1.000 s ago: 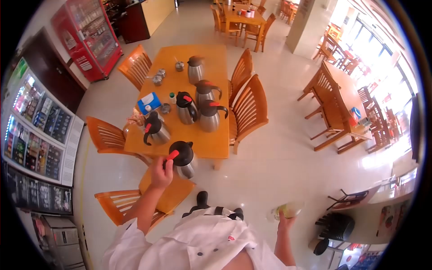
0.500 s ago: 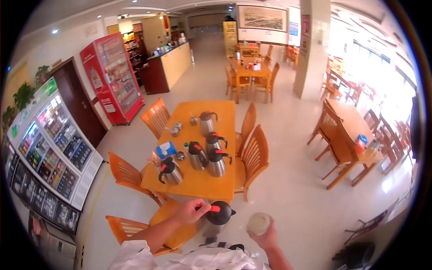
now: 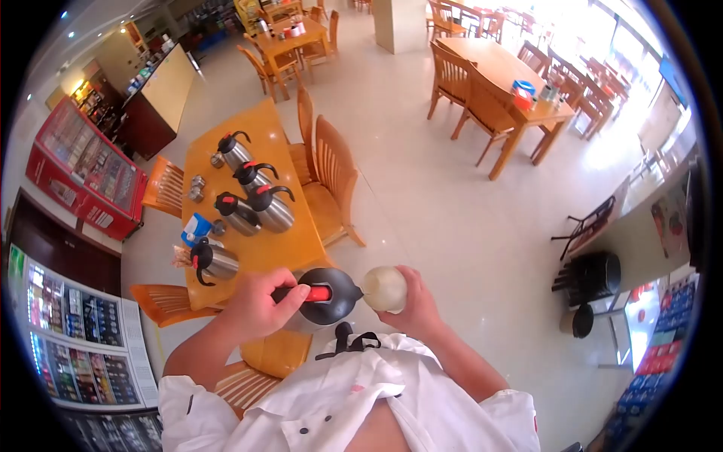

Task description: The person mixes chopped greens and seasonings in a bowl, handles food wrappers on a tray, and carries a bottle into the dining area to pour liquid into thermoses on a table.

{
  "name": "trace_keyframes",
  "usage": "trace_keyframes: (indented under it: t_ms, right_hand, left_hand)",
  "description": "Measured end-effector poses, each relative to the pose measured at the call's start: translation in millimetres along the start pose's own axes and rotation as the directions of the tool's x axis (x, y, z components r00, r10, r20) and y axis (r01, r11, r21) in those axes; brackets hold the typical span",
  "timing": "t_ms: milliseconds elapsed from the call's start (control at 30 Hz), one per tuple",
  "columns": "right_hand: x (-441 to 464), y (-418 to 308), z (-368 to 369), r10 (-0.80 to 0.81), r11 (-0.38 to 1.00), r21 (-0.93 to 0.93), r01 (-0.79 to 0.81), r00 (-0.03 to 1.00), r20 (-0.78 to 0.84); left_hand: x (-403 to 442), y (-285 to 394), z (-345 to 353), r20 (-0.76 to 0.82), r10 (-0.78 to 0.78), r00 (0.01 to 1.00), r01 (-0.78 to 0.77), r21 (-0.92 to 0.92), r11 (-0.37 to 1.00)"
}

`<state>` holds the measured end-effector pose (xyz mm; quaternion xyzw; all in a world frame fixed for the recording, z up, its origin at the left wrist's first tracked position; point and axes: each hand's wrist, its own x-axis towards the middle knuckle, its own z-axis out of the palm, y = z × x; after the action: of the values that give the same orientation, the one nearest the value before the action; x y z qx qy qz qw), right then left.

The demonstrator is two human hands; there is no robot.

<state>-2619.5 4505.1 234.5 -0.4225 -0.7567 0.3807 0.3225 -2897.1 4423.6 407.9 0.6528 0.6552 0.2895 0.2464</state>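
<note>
A steel thermos jug [image 3: 343, 301] with a black lid and red button hangs in front of me. My left hand [image 3: 265, 303] is closed round its handle, thumb at the red button. The jug's spout points right, at the near side of a pale, round cup [image 3: 385, 288]. My right hand [image 3: 416, 307] grips that cup from its right side. Whether any liquid is passing between them I cannot tell. Just beyond, several similar thermos jugs [image 3: 275, 212] stand on the wooden table [image 3: 305, 239].
Wooden chairs [image 3: 331, 177] flank the table, one close below my left arm. A blue-and-white box [image 3: 197, 227] and small metal pots [image 3: 196, 188] share the tabletop. Drinks fridges [image 3: 83, 331] line the left. Black stools [image 3: 595, 273] are stacked at right.
My view has turned right and downward. The jug and the cup have come together, the spout now right by the cup. Both hands keep their hold.
</note>
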Motion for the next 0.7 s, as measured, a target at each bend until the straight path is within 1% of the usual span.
trace_keyframes:
  t_ms: [67,200,300,400,567,700]
  right_hand:
    - [-3,5,-4,0.030,0.999,0.031,-0.030,1.000,-0.001]
    - [-9,4,-14,0.043,0.998,-0.049,-0.043,0.999,-0.003]
    - [-14,5,-15,0.043,0.996,-0.083,-0.041,0.999,0.012]
    - [-18,7,-14,0.037,0.996,-0.086,-0.037,0.999,-0.003]
    - [-26,11,-11,-0.038,0.994,-0.105,0.037,0.999,-0.008]
    - [-32,10,-5,-0.057,0.996,-0.070,0.056,0.998,-0.007]
  left_hand:
    - [7,7,-4,0.021,0.026,0.999,-0.027,0.044,0.999]
    - [20,16,-6,0.046,0.083,0.995,-0.085,0.047,0.995]
    - [28,27,-5,0.112,0.093,0.989,-0.106,0.114,0.988]
    - [32,33,-3,0.136,0.143,0.980,-0.165,0.172,0.971]
    - [41,60,-4,0.265,0.181,0.947,-0.268,0.342,0.901]
    - [45,77,-5,0.350,0.215,0.912,-0.366,0.455,0.812]
